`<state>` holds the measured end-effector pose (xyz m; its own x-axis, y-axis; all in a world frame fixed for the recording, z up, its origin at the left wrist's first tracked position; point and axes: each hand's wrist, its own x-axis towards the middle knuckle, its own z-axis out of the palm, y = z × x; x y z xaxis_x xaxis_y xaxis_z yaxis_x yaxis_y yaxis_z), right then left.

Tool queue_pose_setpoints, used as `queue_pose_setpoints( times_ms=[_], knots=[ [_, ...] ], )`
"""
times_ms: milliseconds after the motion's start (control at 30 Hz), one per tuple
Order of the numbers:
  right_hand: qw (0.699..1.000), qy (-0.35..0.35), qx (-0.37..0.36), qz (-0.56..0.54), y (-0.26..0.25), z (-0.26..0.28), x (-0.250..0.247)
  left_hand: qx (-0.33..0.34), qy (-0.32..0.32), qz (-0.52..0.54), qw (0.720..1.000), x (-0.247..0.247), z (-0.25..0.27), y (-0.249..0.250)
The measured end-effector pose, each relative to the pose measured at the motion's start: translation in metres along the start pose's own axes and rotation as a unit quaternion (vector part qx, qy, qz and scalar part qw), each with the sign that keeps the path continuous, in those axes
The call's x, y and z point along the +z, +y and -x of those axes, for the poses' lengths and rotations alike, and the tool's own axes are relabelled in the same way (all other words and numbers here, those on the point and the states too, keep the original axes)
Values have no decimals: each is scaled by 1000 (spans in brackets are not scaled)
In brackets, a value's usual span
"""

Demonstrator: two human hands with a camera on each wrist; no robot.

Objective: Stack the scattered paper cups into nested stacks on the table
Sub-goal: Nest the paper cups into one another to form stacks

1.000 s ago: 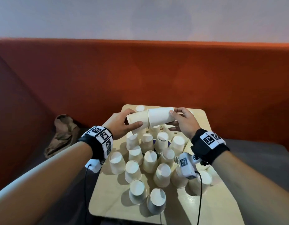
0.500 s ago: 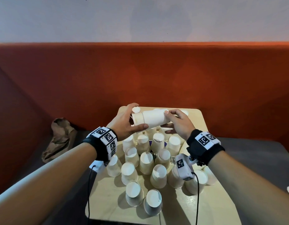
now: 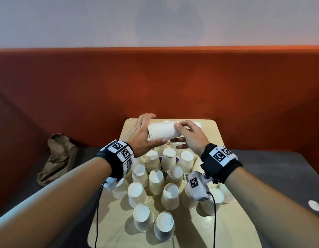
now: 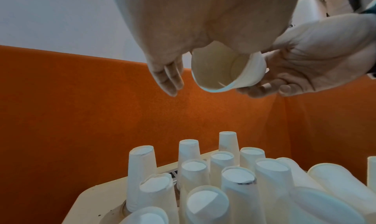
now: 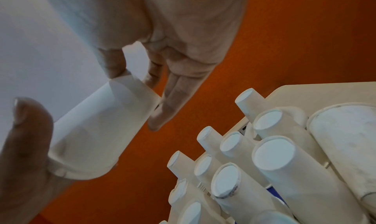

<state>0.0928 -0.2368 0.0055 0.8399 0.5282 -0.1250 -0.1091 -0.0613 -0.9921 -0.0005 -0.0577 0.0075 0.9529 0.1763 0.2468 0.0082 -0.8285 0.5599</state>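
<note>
Two nested paper cups point(image 3: 162, 131) lie on their side in the air above the far end of the table point(image 3: 200, 230). My left hand point(image 3: 142, 135) has its palm against their open rim. Its fingers point(image 4: 168, 79) are straight and clear of the cup wall, and its thumb point(image 5: 26, 131) lies straight along the wall. My right hand point(image 3: 189, 136) pinches the base end between thumb point(image 5: 114, 63) and fingers point(image 5: 168, 106). The open mouth of the cups point(image 4: 219, 71) faces my left wrist. Several single cups point(image 3: 156, 181) stand upside down below both wrists.
The upturned cups crowd the middle of the small pale table, reaching its right edge. A crumpled brown paper bag point(image 3: 56, 158) lies on the grey seat to the left. An orange padded backrest point(image 3: 173, 86) rises right behind the table. A small white disc point(image 3: 314, 205) lies far right.
My right hand has pushed its cup fully over the cup in my left hand, so the two now read as one. My left fingers have straightened off the cup wall.
</note>
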Motion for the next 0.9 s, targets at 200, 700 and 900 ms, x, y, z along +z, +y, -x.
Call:
queue_pose_setpoints(
  times_ms=[200,700,900],
  knots=[
    [998,19,-46,24,1,-1,-8,-26,-69,-21,997,-3,-10,0],
    [894,150,-194,375,-21,-16,-36,44,-99,-172,979,4,-49,12],
    [870,214,-158,414,-12,-40,-65,25,-169,-109,979,18,-62,-1]
  ],
)
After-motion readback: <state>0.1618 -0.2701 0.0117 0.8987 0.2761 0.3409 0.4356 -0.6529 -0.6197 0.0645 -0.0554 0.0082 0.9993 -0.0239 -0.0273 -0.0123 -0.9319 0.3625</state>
